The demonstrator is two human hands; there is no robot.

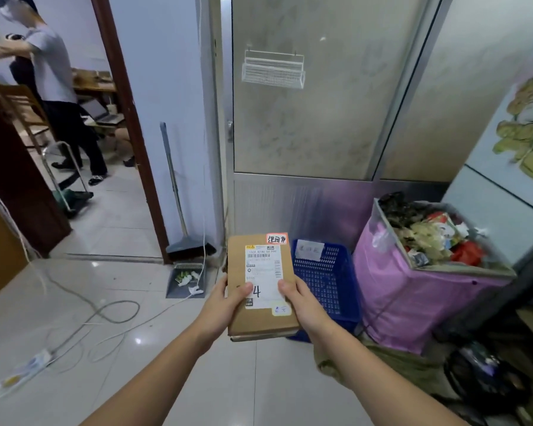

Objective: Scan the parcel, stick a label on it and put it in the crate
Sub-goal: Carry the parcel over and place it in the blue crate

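Parcel (260,321) — flat brown cardboard box, held in the air above the tiled floor (111,302), its far right part overlapping the blue crate in view. Top face turned up toward the camera.

Markings on the parcel: white shipping label (262,269) with barcodes and a handwritten "4"; small orange sticker (276,239) with handwritten characters at the far right corner; small pale sticker (281,309) at the near right corner of the shipping label.

Left hand (225,305) — clamped on the parcel's left edge, thumb lying on the top face at the label's lower left, other fingers hidden beneath.

Right hand (302,302) — clamped on the parcel's right edge, thumb pressed on the label's right side, other fingers hidden beneath.

Crate (326,278) — blue plastic, perforated walls, standing on the floor just right of and behind the parcel; a white paper note (310,249) is fixed at its far rim. No contents can be made out in the part that shows.

Other items:
- Bin lined with a pink bag (413,290), full of mixed rubbish, just right of the crate.
- Grey dustpan (186,281) on the floor holding a few scraps, left of the parcel; a long-handled broom (179,210) leans on the wall behind it.
- White and grey cables (105,318) looped across the floor at left, running to a power strip (25,368).
- Frosted-glass metal door (305,118) behind, with a white wire rack (273,70) hung on it.
- Second person (56,87) standing in the room beyond the open doorway at upper left.
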